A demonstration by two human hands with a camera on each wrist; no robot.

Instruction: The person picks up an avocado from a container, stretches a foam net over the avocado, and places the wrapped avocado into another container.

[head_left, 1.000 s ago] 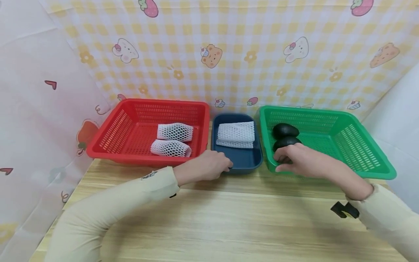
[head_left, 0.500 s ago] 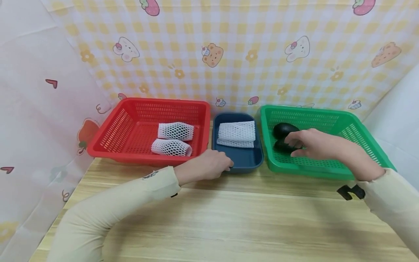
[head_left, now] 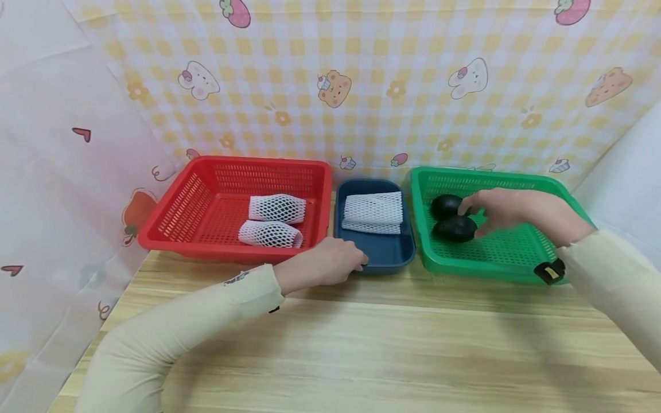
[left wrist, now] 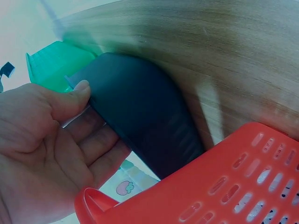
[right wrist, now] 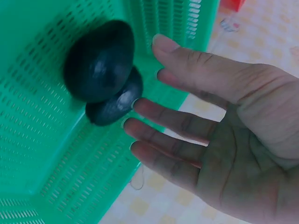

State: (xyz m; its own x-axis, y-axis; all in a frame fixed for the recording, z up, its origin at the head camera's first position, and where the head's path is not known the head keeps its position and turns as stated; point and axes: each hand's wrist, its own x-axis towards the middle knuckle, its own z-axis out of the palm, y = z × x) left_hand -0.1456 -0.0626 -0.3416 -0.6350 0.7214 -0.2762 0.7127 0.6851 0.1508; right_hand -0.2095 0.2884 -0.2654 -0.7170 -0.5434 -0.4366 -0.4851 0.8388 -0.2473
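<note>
Well, your left hand (head_left: 330, 262) pinches the blue tray (head_left: 381, 248) by its rim; your right hand (head_left: 501, 211), fingers loosely spread, holds nothing beside the nearer dark oval (head_left: 454, 229) in the green basket (head_left: 475, 268). Probably best cup its middle, clear of the farther dark oval (head_left: 444, 206).

I work in a small booth of hanging cloths; whether it stands in a home or in a studio, I cannot tell. Behind the far edge of my wood-grain worktop (head_left: 361, 355) hangs a yellow-and-white gingham curtain (head_left: 361, 46), printed in a childlike style with a cartoon bear (head_left: 335, 90), rabbits (head_left: 470, 79) and strawberries (head_left: 237, 14). A white printed sheet (head_left: 41, 189) runs along the left edge, and a second white sheet (head_left: 632, 158) is beyond the far right corner.
</note>
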